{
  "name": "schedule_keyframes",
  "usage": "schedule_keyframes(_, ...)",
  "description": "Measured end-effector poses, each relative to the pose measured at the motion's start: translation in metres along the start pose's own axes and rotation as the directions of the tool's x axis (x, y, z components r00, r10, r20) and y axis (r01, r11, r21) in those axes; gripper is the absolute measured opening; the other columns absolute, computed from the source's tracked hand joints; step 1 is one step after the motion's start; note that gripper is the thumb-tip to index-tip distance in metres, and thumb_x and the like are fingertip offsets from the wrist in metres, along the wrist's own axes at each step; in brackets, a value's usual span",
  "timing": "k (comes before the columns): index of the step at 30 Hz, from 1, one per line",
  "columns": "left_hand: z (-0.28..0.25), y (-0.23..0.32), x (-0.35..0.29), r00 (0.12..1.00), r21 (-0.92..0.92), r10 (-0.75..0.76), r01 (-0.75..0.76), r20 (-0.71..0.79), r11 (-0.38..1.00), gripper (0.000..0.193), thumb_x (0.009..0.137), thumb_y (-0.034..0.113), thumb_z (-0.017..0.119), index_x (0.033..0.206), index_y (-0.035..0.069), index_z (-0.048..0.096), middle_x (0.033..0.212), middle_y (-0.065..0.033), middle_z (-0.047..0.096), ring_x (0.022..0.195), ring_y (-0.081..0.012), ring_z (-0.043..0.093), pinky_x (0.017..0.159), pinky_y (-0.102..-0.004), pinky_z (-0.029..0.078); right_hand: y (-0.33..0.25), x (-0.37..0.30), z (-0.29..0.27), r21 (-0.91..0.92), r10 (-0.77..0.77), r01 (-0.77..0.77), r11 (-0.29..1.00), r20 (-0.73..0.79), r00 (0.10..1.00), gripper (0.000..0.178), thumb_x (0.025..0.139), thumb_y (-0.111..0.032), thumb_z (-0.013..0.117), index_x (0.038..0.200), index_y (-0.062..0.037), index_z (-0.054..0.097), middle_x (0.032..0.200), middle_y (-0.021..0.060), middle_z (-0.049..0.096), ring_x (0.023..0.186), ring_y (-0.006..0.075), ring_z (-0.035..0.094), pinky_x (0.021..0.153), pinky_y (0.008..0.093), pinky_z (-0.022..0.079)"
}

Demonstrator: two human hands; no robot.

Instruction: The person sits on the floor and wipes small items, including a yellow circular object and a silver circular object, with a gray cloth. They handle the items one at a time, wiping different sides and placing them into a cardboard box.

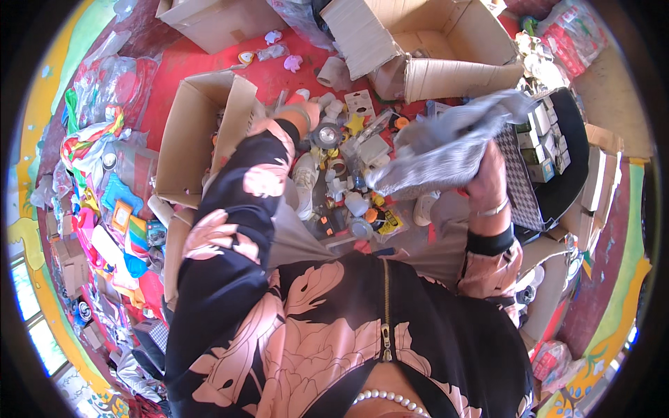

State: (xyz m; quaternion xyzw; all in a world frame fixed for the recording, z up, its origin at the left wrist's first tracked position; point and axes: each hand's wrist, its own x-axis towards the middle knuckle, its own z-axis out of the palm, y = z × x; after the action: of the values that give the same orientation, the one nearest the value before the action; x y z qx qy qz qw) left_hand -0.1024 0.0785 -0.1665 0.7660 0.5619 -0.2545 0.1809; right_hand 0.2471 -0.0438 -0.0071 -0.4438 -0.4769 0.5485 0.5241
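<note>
My right hand (490, 174) is closed on a grey patterned cloth (435, 157), which is blurred by motion and stretches out to both sides of the hand. Ahead and to the left, my left hand (296, 115) reaches over a pile of small items beside a cardboard box (182, 139). Its fingers are partly hidden among whitish pieces, so I cannot tell whether it grips one. Close to it lie a round lamp-like part (326, 135), a yellow star (355, 125) and a white card (359, 103). A white jar (356, 203) sits between my feet.
A large open carton (446, 42) stands ahead, another box (219, 21) to its left. At right, a black case with a houndstooth side (519, 177) holds several small boxes (547, 139). Colourful goods and plastic bags (115, 90) heap up at left on the red floor covering.
</note>
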Motion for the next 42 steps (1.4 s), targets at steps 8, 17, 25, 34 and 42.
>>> schedule_keyframes(8, 0.082, 0.057, 0.042, 0.938, -0.440, -0.333, 0.338, 0.093, 0.832, 0.090, 0.063, 0.038, 0.075, 0.136, 0.012, 0.028, 0.144, -0.0172, 0.020, 0.128, -0.0371, 0.028, 0.101, -0.0481, 0.032, -0.017, 0.003, 0.008, 0.630, 0.328, -0.068, 0.774, -0.307, 0.893, 0.032, 0.092, -0.028, 0.047, 0.106, -0.0014, 0.058, 0.100, 0.0108, 0.063, 0.090, 0.0233, 0.061, 0.082, 0.0354, 0.048)
schedule_keyframes(17, 0.133, 0.067, 0.088, 0.888, -0.366, -0.455, 0.446, 0.067, 0.817, 0.103, 0.060, 0.042, 0.077, 0.141, 0.015, 0.019, 0.142, -0.0213, 0.020, 0.132, -0.0370, 0.022, 0.101, -0.0457, 0.031, -0.016, 0.000, 0.010, 0.674, 0.382, -0.152, 0.723, -0.206, 0.901, 0.034, 0.092, -0.030, 0.046, 0.109, -0.0018, 0.057, 0.104, 0.0134, 0.063, 0.094, 0.0280, 0.061, 0.086, 0.0420, 0.048)
schedule_keyframes(25, 0.142, 0.030, 0.085, 0.917, -0.911, -0.399, 0.172, 0.009, 0.375, 0.098, 0.057, 0.034, 0.078, 0.137, 0.010, 0.028, 0.111, -0.0168, 0.055, 0.104, -0.0311, 0.054, 0.086, -0.0356, 0.044, -0.012, -0.002, 0.014, 0.644, 0.382, -0.113, 0.756, -0.294, 0.876, 0.033, 0.092, -0.027, 0.046, 0.110, -0.0011, 0.055, 0.106, 0.0134, 0.062, 0.096, 0.0263, 0.060, 0.088, 0.0396, 0.046)
schedule_keyframes(34, -0.016, 0.058, -0.042, 0.726, -0.492, 0.216, -0.189, -0.653, -0.850, 0.075, 0.073, 0.040, 0.065, 0.129, -0.001, 0.037, 0.122, -0.0231, 0.050, 0.117, -0.0390, 0.046, 0.102, -0.0500, 0.032, -0.025, -0.011, 0.017, 0.669, 0.224, -0.106, 0.736, -0.093, 0.970, 0.034, 0.092, -0.028, 0.048, 0.113, -0.0020, 0.054, 0.109, 0.0127, 0.060, 0.100, 0.0244, 0.058, 0.090, 0.0378, 0.044)
schedule_keyframes(42, -0.126, 0.094, -0.145, 0.609, -0.426, 0.134, -0.364, -0.781, -0.828, 0.092, 0.068, 0.065, 0.058, 0.130, 0.000, 0.037, 0.113, -0.0232, 0.055, 0.100, -0.0397, 0.057, 0.086, -0.0491, 0.048, -0.067, -0.025, 0.023, 0.645, -0.209, 0.056, 0.762, 0.163, 0.964, 0.046, 0.081, -0.018, 0.059, 0.119, 0.0038, 0.046, 0.115, 0.0164, 0.055, 0.108, 0.0279, 0.053, 0.094, 0.0408, 0.040)
